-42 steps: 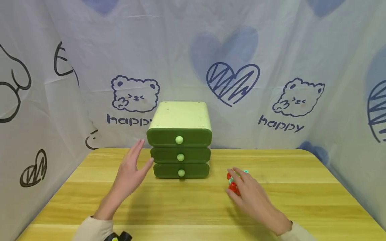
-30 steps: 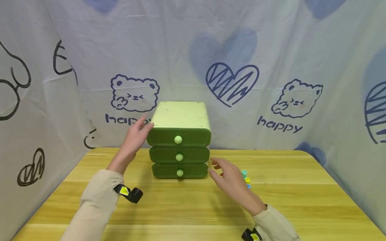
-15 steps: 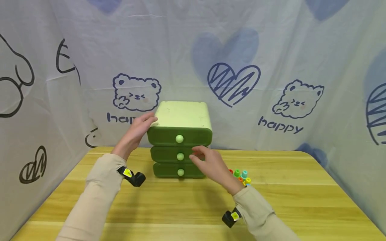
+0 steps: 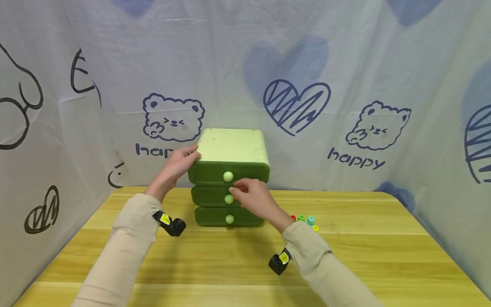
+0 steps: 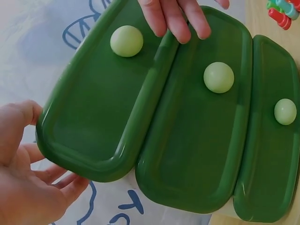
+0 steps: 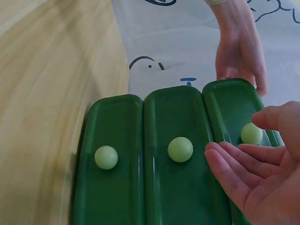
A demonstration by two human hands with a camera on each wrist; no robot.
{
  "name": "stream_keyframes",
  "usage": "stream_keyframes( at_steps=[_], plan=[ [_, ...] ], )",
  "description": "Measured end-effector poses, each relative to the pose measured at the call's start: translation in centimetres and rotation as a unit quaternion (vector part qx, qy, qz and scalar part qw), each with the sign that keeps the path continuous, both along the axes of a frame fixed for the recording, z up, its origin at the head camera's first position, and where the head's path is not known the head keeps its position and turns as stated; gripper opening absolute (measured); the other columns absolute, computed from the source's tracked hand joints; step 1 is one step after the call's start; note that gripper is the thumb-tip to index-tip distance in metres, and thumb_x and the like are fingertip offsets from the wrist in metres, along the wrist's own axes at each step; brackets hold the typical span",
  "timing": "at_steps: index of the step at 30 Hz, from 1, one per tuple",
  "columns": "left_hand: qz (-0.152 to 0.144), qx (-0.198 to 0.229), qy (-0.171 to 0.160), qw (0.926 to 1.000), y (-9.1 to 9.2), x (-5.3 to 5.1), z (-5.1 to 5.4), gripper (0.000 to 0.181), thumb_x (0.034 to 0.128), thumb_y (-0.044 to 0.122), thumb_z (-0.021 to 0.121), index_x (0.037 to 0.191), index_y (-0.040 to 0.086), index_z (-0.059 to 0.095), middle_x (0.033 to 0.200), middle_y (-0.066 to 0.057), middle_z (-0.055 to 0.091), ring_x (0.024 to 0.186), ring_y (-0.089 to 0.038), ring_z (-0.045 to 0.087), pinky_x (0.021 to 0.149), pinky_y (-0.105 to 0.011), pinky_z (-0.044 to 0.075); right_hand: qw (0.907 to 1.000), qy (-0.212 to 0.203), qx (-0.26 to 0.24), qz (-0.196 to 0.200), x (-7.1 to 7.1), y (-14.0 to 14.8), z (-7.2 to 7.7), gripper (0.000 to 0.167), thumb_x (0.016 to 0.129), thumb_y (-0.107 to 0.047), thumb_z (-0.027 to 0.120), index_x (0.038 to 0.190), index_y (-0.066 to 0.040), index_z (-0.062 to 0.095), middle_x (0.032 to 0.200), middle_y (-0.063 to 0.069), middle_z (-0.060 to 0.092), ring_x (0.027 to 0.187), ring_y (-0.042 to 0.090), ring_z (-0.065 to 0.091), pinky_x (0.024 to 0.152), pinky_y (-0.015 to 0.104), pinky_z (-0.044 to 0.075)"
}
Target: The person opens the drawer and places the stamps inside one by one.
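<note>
A small cabinet [image 4: 232, 145] with a pale green top and three dark green drawers stands at the back of the table. All the drawers are pushed in, each with a round pale knob. My left hand [image 4: 177, 166] rests at its upper left corner, thumb on the top edge and loosely bent fingers along the side. My right hand [image 4: 255, 197] hovers in front of the top drawer [image 6: 234, 103], just below its knob [image 4: 228, 176]. Its thumb and fingers stand apart on either side of that knob in the right wrist view, with nothing held.
Several small coloured plastic pegs [image 4: 310, 221] lie on the wooden table [image 4: 364, 256] right of the cabinet, partly behind my right forearm. A printed cloth [image 4: 230, 64] hangs close behind the cabinet and along both sides.
My left hand has moved up from beside the cabinet onto its upper corner. My right hand has left the pegs and travelled left and up to the drawer fronts. The cabinet has stayed put.
</note>
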State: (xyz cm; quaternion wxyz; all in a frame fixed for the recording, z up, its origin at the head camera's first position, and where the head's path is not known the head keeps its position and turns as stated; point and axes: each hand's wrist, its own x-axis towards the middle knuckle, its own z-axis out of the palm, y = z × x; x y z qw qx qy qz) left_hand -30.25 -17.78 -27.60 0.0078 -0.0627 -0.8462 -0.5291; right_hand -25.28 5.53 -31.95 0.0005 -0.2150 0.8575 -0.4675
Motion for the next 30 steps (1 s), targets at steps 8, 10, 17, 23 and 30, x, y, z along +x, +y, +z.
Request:
stream_keyframes(
  at_steps=[8, 10, 17, 23, 30],
  plan=[
    [0.001, 0.059, -0.029, 0.9978, -0.4, -0.3, -0.7, 0.06, 0.0969, 0.024, 0.05, 0.151, 0.009, 0.031, 0.157, -0.015, 0.022, 0.143, -0.032, 0.016, 0.115, -0.049, 0.015, 0.9955, -0.075, -0.055, -0.017, -0.8, -0.7, 0.7, 0.032, 0.098, -0.026, 0.059, 0.111, 0.001, 0.068, 0.096, 0.013, 0.07, 0.084, 0.025, 0.069, 0.067, 0.038, 0.058],
    [0.004, 0.08, -0.03, 0.9964, -0.4, -0.4, -0.8, 0.06, 0.0964, 0.024, 0.051, 0.151, 0.009, 0.032, 0.156, -0.015, 0.023, 0.142, -0.031, 0.02, 0.115, -0.046, 0.018, 0.9942, -0.084, -0.064, -0.021, -1.0, -0.9, 0.7, 0.033, 0.098, -0.028, 0.059, 0.108, 0.002, 0.069, 0.095, 0.012, 0.07, 0.083, 0.025, 0.069, 0.067, 0.039, 0.058],
    [0.012, 0.109, -0.02, 0.9937, -0.1, -0.5, -0.9, 0.061, 0.0947, 0.022, 0.052, 0.15, 0.006, 0.034, 0.154, -0.015, 0.029, 0.137, -0.029, 0.031, 0.112, -0.04, 0.027, 0.9919, -0.083, -0.084, -0.047, -1.3, -1.6, 0.8, 0.038, 0.097, -0.034, 0.059, 0.101, 0.001, 0.071, 0.092, 0.014, 0.07, 0.081, 0.027, 0.069, 0.069, 0.043, 0.058],
    [0.022, 0.114, -0.023, 0.9929, 0.1, -0.4, -1.0, 0.06, 0.0947, 0.021, 0.051, 0.15, 0.006, 0.034, 0.154, -0.015, 0.028, 0.14, -0.029, 0.025, 0.114, -0.042, 0.021, 0.9884, -0.063, -0.112, -0.081, -1.3, -2.2, 0.6, 0.04, 0.096, -0.036, 0.06, 0.093, 0.002, 0.073, 0.081, 0.01, 0.07, 0.074, 0.024, 0.069, 0.065, 0.042, 0.058],
    [0.018, 0.108, -0.014, 0.9939, -0.3, -0.3, -1.2, 0.059, 0.0964, 0.023, 0.05, 0.15, 0.006, 0.033, 0.154, -0.016, 0.029, 0.138, -0.03, 0.028, 0.113, -0.044, 0.023, 0.9824, -0.042, -0.146, -0.109, -1.3, -2.9, 0.1, 0.036, 0.093, -0.033, 0.064, 0.086, 0.002, 0.075, 0.071, 0.005, 0.07, 0.069, 0.024, 0.07, 0.063, 0.039, 0.058]
  ],
)
